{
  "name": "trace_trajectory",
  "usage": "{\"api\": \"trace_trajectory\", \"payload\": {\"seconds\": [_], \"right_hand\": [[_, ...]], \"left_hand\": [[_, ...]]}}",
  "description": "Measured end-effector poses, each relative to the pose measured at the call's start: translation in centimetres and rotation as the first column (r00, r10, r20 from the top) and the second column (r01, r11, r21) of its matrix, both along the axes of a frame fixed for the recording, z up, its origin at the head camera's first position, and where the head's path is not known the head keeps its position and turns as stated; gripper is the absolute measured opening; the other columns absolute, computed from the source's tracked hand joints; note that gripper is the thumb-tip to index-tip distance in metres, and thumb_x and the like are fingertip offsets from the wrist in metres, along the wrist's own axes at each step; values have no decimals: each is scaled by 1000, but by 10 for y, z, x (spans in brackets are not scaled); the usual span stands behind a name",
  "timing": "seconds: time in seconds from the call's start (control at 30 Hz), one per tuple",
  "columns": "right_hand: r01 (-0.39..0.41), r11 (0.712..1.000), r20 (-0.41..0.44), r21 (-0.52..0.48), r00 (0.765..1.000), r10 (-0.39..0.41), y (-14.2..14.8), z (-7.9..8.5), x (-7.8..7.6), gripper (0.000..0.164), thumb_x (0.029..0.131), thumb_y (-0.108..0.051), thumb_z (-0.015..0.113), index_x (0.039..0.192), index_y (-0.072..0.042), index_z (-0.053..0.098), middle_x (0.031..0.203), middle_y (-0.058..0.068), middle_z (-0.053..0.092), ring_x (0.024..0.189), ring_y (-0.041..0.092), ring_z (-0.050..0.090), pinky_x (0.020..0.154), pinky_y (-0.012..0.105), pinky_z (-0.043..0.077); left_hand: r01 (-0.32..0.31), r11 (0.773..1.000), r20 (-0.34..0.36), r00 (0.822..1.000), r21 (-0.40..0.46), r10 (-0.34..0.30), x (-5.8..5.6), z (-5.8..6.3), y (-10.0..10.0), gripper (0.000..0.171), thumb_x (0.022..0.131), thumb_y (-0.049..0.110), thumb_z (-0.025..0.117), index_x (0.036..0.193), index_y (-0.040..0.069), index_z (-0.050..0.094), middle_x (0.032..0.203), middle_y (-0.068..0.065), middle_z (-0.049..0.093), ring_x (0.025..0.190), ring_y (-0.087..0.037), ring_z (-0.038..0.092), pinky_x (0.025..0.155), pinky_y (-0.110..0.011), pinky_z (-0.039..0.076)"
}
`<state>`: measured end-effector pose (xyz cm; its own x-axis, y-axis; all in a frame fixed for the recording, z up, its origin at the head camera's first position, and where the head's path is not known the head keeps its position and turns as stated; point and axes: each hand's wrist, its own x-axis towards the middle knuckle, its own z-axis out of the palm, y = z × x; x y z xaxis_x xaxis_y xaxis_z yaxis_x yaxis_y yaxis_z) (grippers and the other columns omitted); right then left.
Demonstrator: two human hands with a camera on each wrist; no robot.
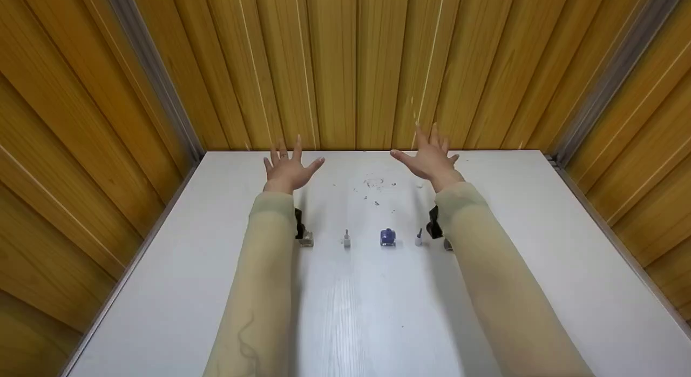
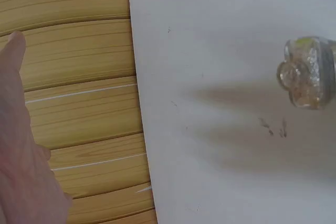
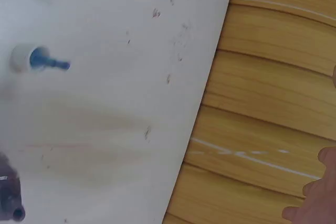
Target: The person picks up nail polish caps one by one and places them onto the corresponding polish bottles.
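Note:
My left hand (image 1: 288, 173) is held up over the far left part of the table, fingers spread and straight, holding nothing. On the right, my right hand (image 1: 430, 160) is raised the same way, fingers apart. Nearer me stands a row of small things. A clear glass bottle (image 2: 302, 74) is beside my left forearm, then comes a small white cap (image 1: 346, 241) with a thin stem pointing up. A blue bottle (image 1: 387, 237) follows, then a white cap (image 3: 23, 59) with a blue stem. A dark bottle (image 3: 8, 195) is partly hidden by my right sleeve in the head view.
The white table (image 1: 162, 269) ends at a yellow wood-panelled wall (image 1: 378, 69) just past my hands. Similar panels rise at both sides. Dark marks (image 1: 373, 182) speckle the tabletop between the hands. A black wrist camera (image 1: 433, 224) hangs under the right sleeve.

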<state>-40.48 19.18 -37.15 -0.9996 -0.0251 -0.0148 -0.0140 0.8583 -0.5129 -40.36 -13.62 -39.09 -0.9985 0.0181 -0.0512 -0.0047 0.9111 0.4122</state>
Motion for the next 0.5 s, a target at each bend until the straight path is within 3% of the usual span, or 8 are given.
{"api": "trace_trajectory", "payload": {"seconds": [0.17,0.33,0.5], "right_hand": [[-36,995,11,-97,999,38,-25,8,6,104,94,-74,51,166,-24,-6,172,15,-21,156,49,-20,119,78,-5],[-92,977,-45,-191,995,85,-46,10,16,98,97,-66,55,167,-22,3,174,15,-7,158,49,-10,123,75,3],[-138,948,-124,-285,987,107,-61,8,33,88,101,-55,57,167,-18,11,174,14,8,159,48,4,126,68,16]], "left_hand": [[3,983,4,1000,185,-4,4,-1,-12,97,98,76,37,166,24,-9,172,-22,-9,159,-40,-19,129,-62,-4],[26,923,19,999,384,-36,11,-2,-22,97,98,78,34,166,23,-8,174,-16,1,161,-37,-9,128,-65,3],[37,863,71,994,505,-84,24,-10,-25,91,101,74,32,167,22,-2,175,-12,8,161,-37,7,129,-61,9]]}}
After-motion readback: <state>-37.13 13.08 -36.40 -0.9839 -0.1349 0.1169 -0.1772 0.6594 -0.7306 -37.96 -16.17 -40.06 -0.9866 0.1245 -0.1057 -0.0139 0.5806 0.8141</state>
